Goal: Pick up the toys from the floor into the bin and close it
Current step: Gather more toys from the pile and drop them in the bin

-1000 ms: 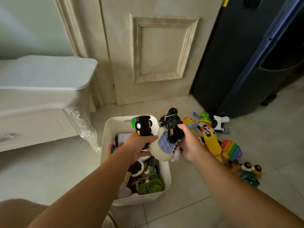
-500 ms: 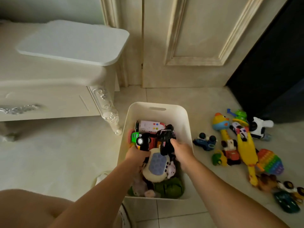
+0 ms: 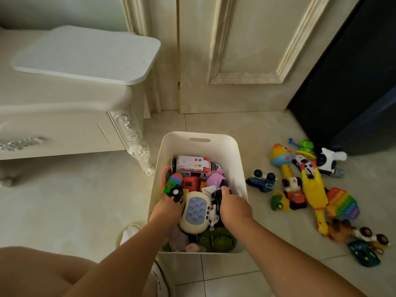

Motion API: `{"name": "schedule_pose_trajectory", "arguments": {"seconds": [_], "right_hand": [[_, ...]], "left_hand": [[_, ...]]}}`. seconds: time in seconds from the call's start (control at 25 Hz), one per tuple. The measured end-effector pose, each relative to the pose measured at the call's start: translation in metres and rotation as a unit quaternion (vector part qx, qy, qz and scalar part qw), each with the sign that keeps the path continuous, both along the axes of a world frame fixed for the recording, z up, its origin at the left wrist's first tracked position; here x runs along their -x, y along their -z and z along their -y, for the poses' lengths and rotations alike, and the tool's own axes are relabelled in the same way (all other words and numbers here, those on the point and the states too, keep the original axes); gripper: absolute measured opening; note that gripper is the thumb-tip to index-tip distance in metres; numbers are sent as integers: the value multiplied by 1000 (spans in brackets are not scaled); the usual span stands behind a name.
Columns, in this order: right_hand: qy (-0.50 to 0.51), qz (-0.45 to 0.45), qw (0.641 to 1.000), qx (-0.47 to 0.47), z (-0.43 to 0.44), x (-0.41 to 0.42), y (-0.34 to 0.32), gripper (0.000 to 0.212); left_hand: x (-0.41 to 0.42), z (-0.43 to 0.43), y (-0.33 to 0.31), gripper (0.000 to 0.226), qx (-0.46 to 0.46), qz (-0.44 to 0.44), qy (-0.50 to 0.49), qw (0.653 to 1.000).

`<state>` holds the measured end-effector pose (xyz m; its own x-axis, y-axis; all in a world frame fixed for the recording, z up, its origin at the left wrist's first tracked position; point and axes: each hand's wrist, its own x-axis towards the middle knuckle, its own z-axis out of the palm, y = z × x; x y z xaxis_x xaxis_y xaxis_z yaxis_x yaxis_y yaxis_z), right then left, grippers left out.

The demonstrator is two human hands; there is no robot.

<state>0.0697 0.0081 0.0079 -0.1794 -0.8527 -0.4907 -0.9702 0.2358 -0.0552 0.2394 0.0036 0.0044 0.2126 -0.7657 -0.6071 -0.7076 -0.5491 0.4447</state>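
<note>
Head view: left hand (image 3: 166, 209) fingers grip green truck (image 3: 174, 192); right hand (image 3: 233, 207) fingers clutch half-hidden black toy (image 3: 216, 198) inside bin (image 3: 237, 159).

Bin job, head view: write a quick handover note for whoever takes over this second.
Left hand: low in the bin, grip on a green-black car.
Right hand: in the bin too, grip on a black toy.
Done: bin nearly full; pop game lies between the hands.
Left: release both, then gather the floor toys right of the bin: blue car, yellow chicken, rainbow pad, others.
Bin is open; close it last.
</note>
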Motion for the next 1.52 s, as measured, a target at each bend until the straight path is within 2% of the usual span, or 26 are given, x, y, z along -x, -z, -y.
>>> {"name": "schedule_pose_trajectory", "arguments": {"seconds": [0.08, 0.28, 0.36, 0.44, 0.52, 0.6, 0.64, 0.76, 0.84, 0.88, 0.96, 1.04, 1.16, 1.32, 1.52], "right_hand": [[-36, -33, 999, -22, -3, -2, -1, 57], [-92, -83, 992, 5, -14, -5, 6, 49], [-101, -85, 991, -7, -13, -5, 11, 49], [-97, -62, 993, -37, -8, -4, 16, 52], [-91, -31, 993, -75, -2, -1, 11, 50], [-79, 1, 993, -89, 3, 2, -1, 48], [-70, 23, 996, -59, 6, 4, -8, 45], [-8, 119, 982, 148, 9, 18, -28, 34], [81, 169, 942, 279, 15, 43, -34, 34], [132, 177, 923, 314, 18, 63, -33, 35], [215, 164, 911, 312, 19, 111, -12, 37], [262, 141, 928, 225, 11, 156, 21, 43], [265, 136, 951, 83, -10, 194, 70, 56], [233, 165, 956, 64, -6, 216, 116, 66], [281, 109, 951, 72, 20, 227, 143, 69]], "left_hand": [[1, -2, -5, 44, -4, 8, 20, 1000], [1, 1, -3, 40, 10, 8, 39, 999], [-1, 1, 9, 50, 1, 19, 44, 999], [1, -2, 19, 70, -74, 64, 112, 989], [9, 0, 19, 75, -106, 94, 123, 982], [16, 9, 8, 71, -41, 68, 63, 995], [20, 15, 1, 70, 20, 51, 37, 998], [43, 28, -25, 68, 161, 16, 62, 985], [68, 30, -45, 63, 220, -17, 117, 968], [83, 30, -52, 61, 253, -29, 152, 955], [113, 32, -61, 59, 315, -33, 226, 921], [146, 36, -58, 59, 352, -26, 297, 887], [200, 49, -36, 59, 293, -12, 396, 870], [264, 82, 19, 61, 119, 42, 431, 894], [307, 126, 88, 75, 32, 157, 465, 871]]}}
